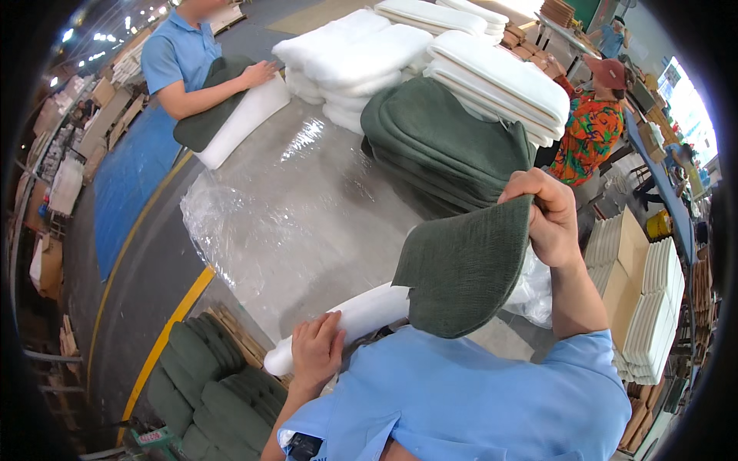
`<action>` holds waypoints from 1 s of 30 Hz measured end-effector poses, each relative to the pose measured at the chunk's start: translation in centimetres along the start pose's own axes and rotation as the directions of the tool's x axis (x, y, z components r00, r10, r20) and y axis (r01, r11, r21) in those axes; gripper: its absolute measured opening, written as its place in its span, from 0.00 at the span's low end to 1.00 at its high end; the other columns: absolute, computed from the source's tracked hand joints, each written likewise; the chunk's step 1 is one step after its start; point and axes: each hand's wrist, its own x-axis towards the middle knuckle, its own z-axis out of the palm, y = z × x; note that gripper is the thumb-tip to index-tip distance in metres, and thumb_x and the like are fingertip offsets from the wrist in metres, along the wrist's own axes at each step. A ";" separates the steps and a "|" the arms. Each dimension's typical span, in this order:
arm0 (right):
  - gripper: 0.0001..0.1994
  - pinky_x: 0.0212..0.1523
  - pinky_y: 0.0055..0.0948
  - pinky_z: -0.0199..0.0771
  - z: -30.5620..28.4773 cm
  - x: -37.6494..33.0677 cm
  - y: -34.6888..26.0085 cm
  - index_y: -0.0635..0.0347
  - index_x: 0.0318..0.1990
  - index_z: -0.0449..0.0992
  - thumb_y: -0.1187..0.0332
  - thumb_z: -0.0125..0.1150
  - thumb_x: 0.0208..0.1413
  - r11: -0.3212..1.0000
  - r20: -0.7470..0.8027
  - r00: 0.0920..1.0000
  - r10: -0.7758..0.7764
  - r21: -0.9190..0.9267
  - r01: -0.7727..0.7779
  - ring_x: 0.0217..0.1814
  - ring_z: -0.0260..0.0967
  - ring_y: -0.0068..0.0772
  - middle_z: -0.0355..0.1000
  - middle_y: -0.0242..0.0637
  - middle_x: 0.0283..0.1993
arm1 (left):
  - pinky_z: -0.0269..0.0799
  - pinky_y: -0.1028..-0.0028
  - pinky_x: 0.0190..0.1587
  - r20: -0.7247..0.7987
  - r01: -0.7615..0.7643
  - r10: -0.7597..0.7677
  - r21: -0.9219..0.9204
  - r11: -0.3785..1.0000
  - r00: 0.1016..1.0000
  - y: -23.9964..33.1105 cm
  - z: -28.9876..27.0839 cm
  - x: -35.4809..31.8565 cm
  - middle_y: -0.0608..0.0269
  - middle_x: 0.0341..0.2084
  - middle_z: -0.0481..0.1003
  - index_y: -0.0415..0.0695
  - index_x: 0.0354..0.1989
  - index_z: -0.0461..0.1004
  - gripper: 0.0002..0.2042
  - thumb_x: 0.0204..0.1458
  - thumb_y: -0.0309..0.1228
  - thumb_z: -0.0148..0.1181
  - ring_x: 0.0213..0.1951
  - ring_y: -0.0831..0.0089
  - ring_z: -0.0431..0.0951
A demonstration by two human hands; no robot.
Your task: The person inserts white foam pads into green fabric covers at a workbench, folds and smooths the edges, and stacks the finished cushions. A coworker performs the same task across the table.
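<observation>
My right hand [547,213] is raised and grips the top corner of a dark green fabric cushion cover [461,269], which hangs open in front of my chest. My left hand [317,349] presses down on the near end of a white foam pad [367,311] that lies at the table's front edge, its far end hidden behind the cover. Both arms wear light blue sleeves.
The table [307,200] is wrapped in clear plastic film. A stack of finished green cushions [446,142] and piles of white foam pads [500,84] sit at its far side. A person in blue [184,61] handles a cushion at far left; another in an orange floral shirt [592,131] stands right. Green cushions [215,384] lie on the floor.
</observation>
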 end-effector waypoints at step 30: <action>0.15 0.34 0.28 0.69 -2.2 -3.8 -1.7 0.65 0.43 0.80 0.59 0.65 0.67 0.873 -0.217 0.974 0.069 -0.459 -0.164 0.30 0.71 0.26 0.74 0.35 0.28 | 0.67 0.59 0.68 0.382 0.438 0.271 -0.878 -0.191 0.883 7.2 1.7 12.4 0.58 0.66 0.73 0.43 0.69 0.68 0.23 0.70 0.38 0.58 0.65 0.61 0.74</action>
